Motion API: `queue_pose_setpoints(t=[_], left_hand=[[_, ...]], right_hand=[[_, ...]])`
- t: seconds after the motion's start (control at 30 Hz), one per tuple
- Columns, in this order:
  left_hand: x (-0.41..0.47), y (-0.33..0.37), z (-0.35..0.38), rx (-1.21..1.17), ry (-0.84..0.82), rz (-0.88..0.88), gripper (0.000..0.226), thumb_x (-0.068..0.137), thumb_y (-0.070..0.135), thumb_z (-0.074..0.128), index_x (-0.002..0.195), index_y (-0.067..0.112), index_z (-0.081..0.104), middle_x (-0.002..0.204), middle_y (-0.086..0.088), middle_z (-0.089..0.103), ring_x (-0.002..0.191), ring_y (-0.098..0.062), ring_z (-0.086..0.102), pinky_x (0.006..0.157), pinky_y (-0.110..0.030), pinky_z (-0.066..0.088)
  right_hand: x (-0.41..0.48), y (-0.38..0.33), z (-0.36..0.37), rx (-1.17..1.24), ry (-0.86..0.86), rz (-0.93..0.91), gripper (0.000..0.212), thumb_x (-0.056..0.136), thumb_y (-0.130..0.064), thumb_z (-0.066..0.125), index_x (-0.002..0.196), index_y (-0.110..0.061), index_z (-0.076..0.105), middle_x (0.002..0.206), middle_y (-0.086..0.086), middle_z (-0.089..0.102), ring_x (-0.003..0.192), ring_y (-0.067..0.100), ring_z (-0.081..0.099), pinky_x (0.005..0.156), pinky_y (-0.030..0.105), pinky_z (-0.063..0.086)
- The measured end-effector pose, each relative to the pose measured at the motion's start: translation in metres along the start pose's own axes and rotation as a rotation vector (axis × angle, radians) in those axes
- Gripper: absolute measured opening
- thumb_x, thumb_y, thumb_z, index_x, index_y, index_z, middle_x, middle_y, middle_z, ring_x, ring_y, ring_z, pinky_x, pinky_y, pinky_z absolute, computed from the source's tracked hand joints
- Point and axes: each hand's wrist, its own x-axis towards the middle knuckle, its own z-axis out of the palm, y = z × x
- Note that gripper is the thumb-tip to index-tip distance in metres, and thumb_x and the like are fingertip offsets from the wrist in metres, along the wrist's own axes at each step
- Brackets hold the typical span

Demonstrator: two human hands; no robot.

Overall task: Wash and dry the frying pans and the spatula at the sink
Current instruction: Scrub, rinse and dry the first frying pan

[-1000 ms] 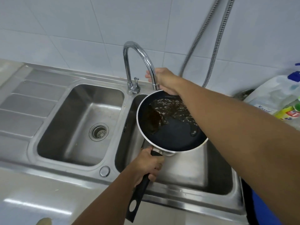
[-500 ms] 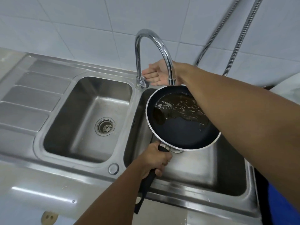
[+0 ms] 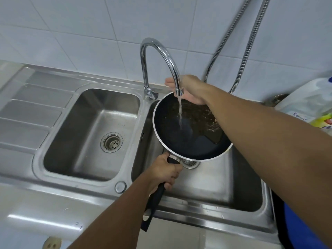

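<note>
A black frying pan (image 3: pixel 186 137) with a pale rim hangs over the right sink basin (image 3: pixel 224 191), with brown greasy liquid pooled inside. My left hand (image 3: pixel 164 172) grips its black handle. A chrome gooseneck tap (image 3: pixel 158 56) pours a thin stream of water into the pan. My right hand (image 3: pixel 190 88) sits behind the spout, at the pan's far rim, fingers loosely apart and holding nothing. No spatula or second pan is in view.
The left basin (image 3: pixel 75 141) has a drain strainer, with a ribbed draining board (image 3: pixel 27 112) further left. Two metal shower hoses (image 3: pixel 233 51) hang on the tiled wall. A plastic bag (image 3: pixel 309 105) and a blue item (image 3: pixel 301 227) sit at the right.
Water now runs from the tap into the pan; before, no stream showed. My right hand has come back from near the tap lever to behind the spout. The brown liquid has shifted to the right.
</note>
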Motion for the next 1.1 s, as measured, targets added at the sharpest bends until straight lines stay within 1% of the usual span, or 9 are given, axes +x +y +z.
queue_pose_setpoints(t=[0.13, 0.37, 0.53, 0.63, 0.7, 0.77, 0.87, 0.97, 1.1], left_hand=[[-0.006, -0.001, -0.001, 0.01, 0.013, 0.005, 0.035, 0.093, 0.001, 0.055, 0.123, 0.018, 0.05, 0.059, 0.0, 0.042, 0.042, -0.009, 0.03, 0.035, -0.02, 0.026], [-0.016, -0.002, -0.004, 0.025, 0.034, 0.014, 0.026, 0.095, 0.002, 0.056, 0.116, 0.017, 0.052, 0.062, -0.002, 0.043, 0.044, -0.01, 0.03, 0.037, -0.02, 0.026], [-0.023, 0.007, 0.0, 0.05, 0.067, 0.05, 0.027, 0.097, 0.003, 0.057, 0.116, 0.023, 0.054, 0.056, 0.001, 0.042, 0.041, -0.008, 0.029, 0.036, -0.019, 0.026], [-0.026, 0.013, 0.001, 0.042, 0.077, 0.073, 0.026, 0.099, 0.007, 0.059, 0.116, 0.025, 0.054, 0.057, 0.0, 0.041, 0.042, -0.01, 0.029, 0.038, -0.021, 0.026], [-0.026, 0.017, 0.002, 0.052, 0.089, 0.088, 0.024, 0.099, 0.009, 0.059, 0.119, 0.021, 0.054, 0.058, -0.001, 0.043, 0.043, -0.011, 0.029, 0.038, -0.021, 0.027], [-0.025, 0.021, 0.003, 0.065, 0.106, 0.115, 0.021, 0.099, 0.011, 0.059, 0.118, 0.017, 0.054, 0.057, -0.001, 0.044, 0.041, -0.011, 0.03, 0.038, -0.02, 0.028], [-0.025, 0.025, 0.003, 0.079, 0.106, 0.155, 0.016, 0.1, 0.015, 0.062, 0.113, 0.016, 0.053, 0.058, -0.001, 0.046, 0.04, -0.01, 0.033, 0.036, -0.02, 0.03], [-0.023, 0.022, 0.001, 0.094, 0.116, 0.173, 0.019, 0.1, 0.013, 0.057, 0.116, 0.023, 0.054, 0.059, -0.002, 0.045, 0.04, -0.01, 0.033, 0.037, -0.021, 0.031], [-0.021, 0.014, -0.002, 0.091, 0.129, 0.181, 0.034, 0.1, 0.01, 0.055, 0.124, 0.033, 0.051, 0.058, -0.001, 0.044, 0.039, -0.009, 0.033, 0.038, -0.022, 0.03]], right_hand=[[-0.023, 0.028, -0.019, 0.033, 0.082, -0.03, 0.04, 0.108, -0.017, 0.04, 0.145, -0.001, 0.047, 0.139, 0.02, 0.06, 0.128, 0.03, 0.059, 0.114, 0.044, 0.043], [-0.059, 0.05, -0.032, -0.024, 0.18, 0.003, 0.038, 0.103, 0.001, 0.04, 0.137, -0.005, 0.055, 0.124, 0.019, 0.069, 0.111, 0.027, 0.069, 0.103, 0.041, 0.054], [-0.079, 0.071, -0.022, -0.007, 0.188, 0.14, 0.037, 0.103, 0.0, 0.039, 0.138, 0.002, 0.053, 0.126, 0.025, 0.066, 0.109, 0.033, 0.069, 0.095, 0.039, 0.058], [-0.092, 0.081, -0.004, -0.289, 0.289, -0.048, 0.039, 0.101, 0.006, 0.04, 0.13, -0.006, 0.063, 0.124, 0.013, 0.07, 0.112, 0.021, 0.068, 0.105, 0.041, 0.052], [-0.105, 0.089, 0.013, -0.566, 0.295, -0.234, 0.042, 0.098, 0.003, 0.045, 0.13, -0.014, 0.066, 0.128, 0.002, 0.069, 0.119, 0.013, 0.064, 0.112, 0.034, 0.045], [-0.115, 0.099, 0.031, -0.701, 0.122, -0.345, 0.05, 0.098, -0.001, 0.043, 0.142, -0.017, 0.058, 0.147, -0.002, 0.056, 0.139, 0.009, 0.047, 0.121, 0.028, 0.031], [-0.111, 0.116, 0.043, -0.822, -0.07, -0.363, 0.054, 0.106, -0.012, 0.034, 0.16, -0.015, 0.027, 0.169, -0.006, 0.015, 0.155, 0.006, 0.004, 0.125, 0.027, 0.005], [-0.101, 0.12, 0.039, -0.946, -0.04, -0.254, 0.064, 0.109, -0.027, 0.029, 0.162, -0.016, -0.007, 0.167, -0.006, -0.023, 0.151, 0.008, -0.024, 0.125, 0.035, -0.011], [-0.083, 0.128, 0.032, -0.939, 0.138, -0.056, 0.076, 0.108, -0.046, 0.026, 0.158, -0.013, -0.021, 0.161, 0.002, -0.037, 0.148, 0.018, -0.033, 0.123, 0.043, -0.013]])
